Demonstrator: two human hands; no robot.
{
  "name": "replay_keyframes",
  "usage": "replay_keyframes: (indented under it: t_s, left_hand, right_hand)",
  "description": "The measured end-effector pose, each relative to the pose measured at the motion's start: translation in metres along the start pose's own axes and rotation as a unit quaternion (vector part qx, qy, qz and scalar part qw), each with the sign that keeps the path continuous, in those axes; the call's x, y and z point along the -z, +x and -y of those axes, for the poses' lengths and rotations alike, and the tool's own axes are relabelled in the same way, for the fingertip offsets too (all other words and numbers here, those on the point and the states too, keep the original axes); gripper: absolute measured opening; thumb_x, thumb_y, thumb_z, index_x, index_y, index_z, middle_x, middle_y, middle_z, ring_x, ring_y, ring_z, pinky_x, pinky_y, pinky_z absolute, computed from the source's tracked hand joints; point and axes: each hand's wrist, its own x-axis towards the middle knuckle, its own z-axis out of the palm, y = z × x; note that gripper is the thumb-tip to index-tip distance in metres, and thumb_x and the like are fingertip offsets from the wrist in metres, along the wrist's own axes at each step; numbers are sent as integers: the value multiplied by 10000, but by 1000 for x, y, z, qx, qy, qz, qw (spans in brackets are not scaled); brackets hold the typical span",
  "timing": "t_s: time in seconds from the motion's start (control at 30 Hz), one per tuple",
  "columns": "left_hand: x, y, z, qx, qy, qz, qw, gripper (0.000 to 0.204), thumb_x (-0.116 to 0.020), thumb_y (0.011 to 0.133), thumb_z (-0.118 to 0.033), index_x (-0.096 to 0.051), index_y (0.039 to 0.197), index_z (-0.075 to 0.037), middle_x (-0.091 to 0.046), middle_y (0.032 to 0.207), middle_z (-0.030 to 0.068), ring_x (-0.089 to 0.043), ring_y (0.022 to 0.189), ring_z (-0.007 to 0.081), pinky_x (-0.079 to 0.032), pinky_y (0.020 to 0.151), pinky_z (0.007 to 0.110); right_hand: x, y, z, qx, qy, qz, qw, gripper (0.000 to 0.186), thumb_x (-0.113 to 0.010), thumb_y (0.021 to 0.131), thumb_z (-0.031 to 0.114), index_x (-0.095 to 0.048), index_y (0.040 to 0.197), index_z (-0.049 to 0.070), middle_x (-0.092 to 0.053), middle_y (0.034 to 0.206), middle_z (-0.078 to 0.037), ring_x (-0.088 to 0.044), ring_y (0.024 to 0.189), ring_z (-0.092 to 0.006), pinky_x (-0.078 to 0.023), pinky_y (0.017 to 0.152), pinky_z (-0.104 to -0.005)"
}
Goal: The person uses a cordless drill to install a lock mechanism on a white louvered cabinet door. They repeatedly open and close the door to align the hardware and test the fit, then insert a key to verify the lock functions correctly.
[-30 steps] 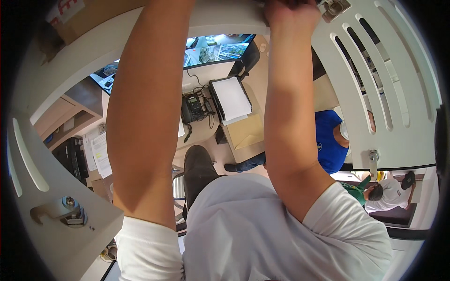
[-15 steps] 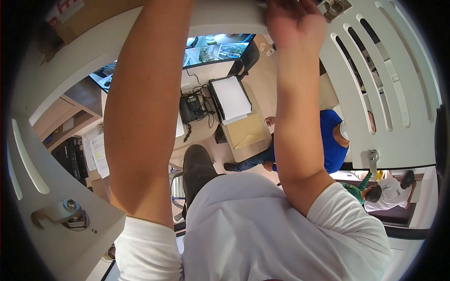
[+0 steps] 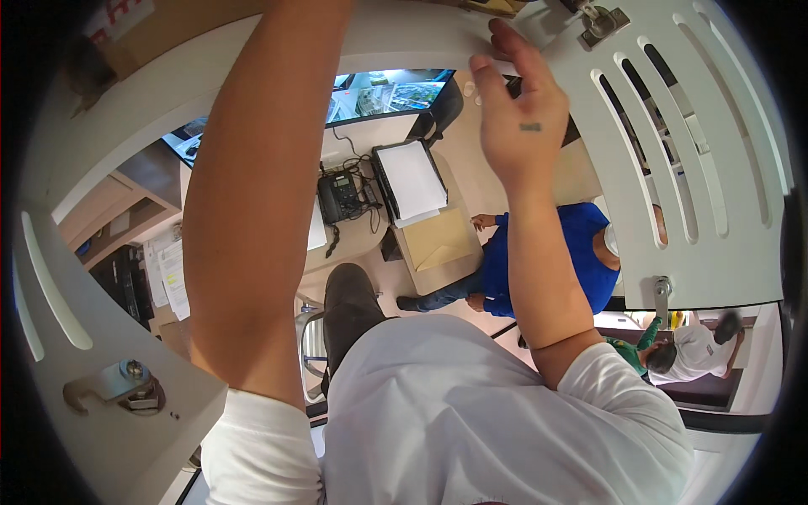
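My left forearm (image 3: 252, 210) reaches up past the top edge, so the left hand itself is out of sight. My right hand (image 3: 528, 126) is raised just in front of the white cabinet's shelf edge (image 3: 412, 44), thumb and fingers apart, and I see nothing in it. A small dark mark shows on its back. A metal hinge (image 3: 604, 29) sits close to it on the right cabinet door (image 3: 741, 261), which hangs open with long slots. Above the hand, a yellowish and dark thing (image 3: 498, 7) on the shelf is cut off by the frame.
The left cabinet door (image 3: 143, 438) stands open with a hooked metal latch (image 3: 105, 387). A cardboard box (image 3: 181, 29) occupies the upper left. Below are a desk with screens (image 3: 391, 94), a phone (image 3: 339, 198), a paper tray (image 3: 411, 181), and a person in blue (image 3: 547, 261). Others are farther right.
My right hand has come down and back from the shelf edge and now shows whole with its fingers apart. My left arm stays almost where it was.
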Motion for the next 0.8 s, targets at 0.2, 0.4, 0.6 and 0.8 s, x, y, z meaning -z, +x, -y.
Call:
replay_keyframes:
  t_s: [0.2,0.4,0.6,0.8]
  left_hand:
    - [1,1,4,8,3,-3,1000,170,-794,783,-133,-755,856,16,-747,775,63,-673,722,128,-531,695,292]
    - [1,0,4,1,4,-1,1000,154,-793,786,-119,-749,854,12,-740,763,58,-658,712,119,-525,683,302]
    - [-1,0,2,10,40,-4,999,153,-795,787,-118,-749,854,11,-746,781,62,-666,726,121,-533,694,308]
    - [-2,1,9,9,4,-14,1000,159,-796,779,-127,-756,855,7,-758,803,72,-685,745,130,-545,716,310]
  right_hand:
    - [-10,-3,-8,91,-66,-3,994,448,-743,870,116,-671,1293,-14,-702,1238,-157,-668,1146,-276,-484,1012,-332]
    - [-18,-7,-9,137,-67,-22,988,463,-818,815,141,-707,1247,19,-707,1219,-140,-673,1097,-279,-522,956,-343]
    - [-24,-2,-32,207,-108,-51,971,469,-880,716,207,-733,1136,59,-710,1166,-102,-613,1065,-316,-482,921,-403]
    - [-27,-1,-32,210,-100,-58,971,445,-881,722,220,-742,1113,58,-720,1145,-94,-621,1048,-314,-479,923,-403]
